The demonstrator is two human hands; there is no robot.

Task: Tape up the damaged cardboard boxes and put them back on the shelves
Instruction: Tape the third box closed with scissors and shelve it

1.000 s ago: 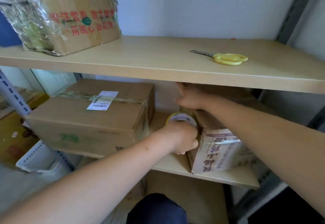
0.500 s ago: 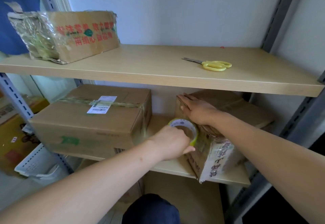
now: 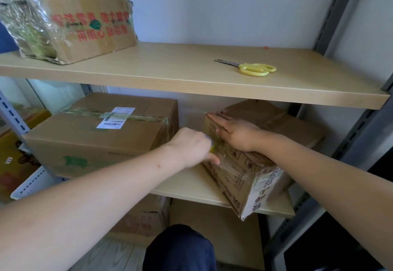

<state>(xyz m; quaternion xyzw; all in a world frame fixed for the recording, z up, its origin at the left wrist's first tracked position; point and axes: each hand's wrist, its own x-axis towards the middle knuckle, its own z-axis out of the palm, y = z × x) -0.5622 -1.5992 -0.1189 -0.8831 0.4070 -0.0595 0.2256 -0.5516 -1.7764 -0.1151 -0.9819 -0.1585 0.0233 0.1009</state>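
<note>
A worn cardboard box [image 3: 240, 177] with dark printed characters sits skewed on the lower shelf [image 3: 191, 185], one corner hanging over the front edge. My right hand [image 3: 236, 132] lies flat on its top, fingers straight. My left hand [image 3: 192, 146] grips a roll of clear tape [image 3: 214, 148] against the box's left side; only a yellow-green sliver of the roll shows past my fingers. Clear tape film runs along that side toward the front corner.
A larger taped box with a white label [image 3: 102, 136] fills the left of the lower shelf. On the upper shelf [image 3: 191, 83] lie yellow-handled scissors [image 3: 254, 68] and a tape-wrapped box with red characters [image 3: 72, 28]. Grey shelf posts [image 3: 338, 15] stand at the right.
My left hand carried the tape roll up along the box's left side, and the roll is now mostly hidden. My right hand stays flat on the box top. The view shifted lower.
</note>
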